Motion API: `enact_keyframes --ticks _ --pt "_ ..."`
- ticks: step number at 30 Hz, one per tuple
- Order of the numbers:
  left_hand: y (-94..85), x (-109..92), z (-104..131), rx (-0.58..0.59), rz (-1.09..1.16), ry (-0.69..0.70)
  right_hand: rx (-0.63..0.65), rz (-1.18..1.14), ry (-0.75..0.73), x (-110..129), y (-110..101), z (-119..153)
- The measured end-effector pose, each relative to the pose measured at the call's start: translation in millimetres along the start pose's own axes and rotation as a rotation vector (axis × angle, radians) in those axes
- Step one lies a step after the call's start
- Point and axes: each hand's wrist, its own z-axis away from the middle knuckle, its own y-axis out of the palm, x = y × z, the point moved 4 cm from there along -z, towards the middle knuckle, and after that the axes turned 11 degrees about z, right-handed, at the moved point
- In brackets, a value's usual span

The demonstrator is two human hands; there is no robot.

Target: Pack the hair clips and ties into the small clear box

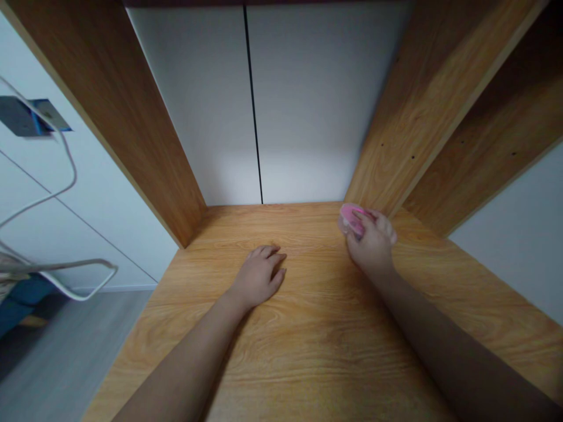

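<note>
Left hand (258, 275) half-open, right hand (372, 241) gripping pink object (350, 216) — blurred, unclear

White cable (75, 171) before pale wall (112, 211), grey floor (94, 340) below.

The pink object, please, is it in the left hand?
No, the right hand grips the pink object while the left hand rests on the board.

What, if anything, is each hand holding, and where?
The right hand holds a pink item by its right side, fingers over the top; blur hides exact contacts. The left hand, on the wooden board, holds nothing.
</note>
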Motion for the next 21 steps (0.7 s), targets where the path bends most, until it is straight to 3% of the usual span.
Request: enact_keyframes --ticks 5,21 --pt "0.2 0.5 0.0 -0.004 -0.006 0.006 0.086 -0.013 0.05 -9.4 13.2 -0.2" --pt "-0.2 0.7 0.3 -0.012 0.002 0.003 0.096 -0.036 -0.002 -9.6 11.2 -1.9"
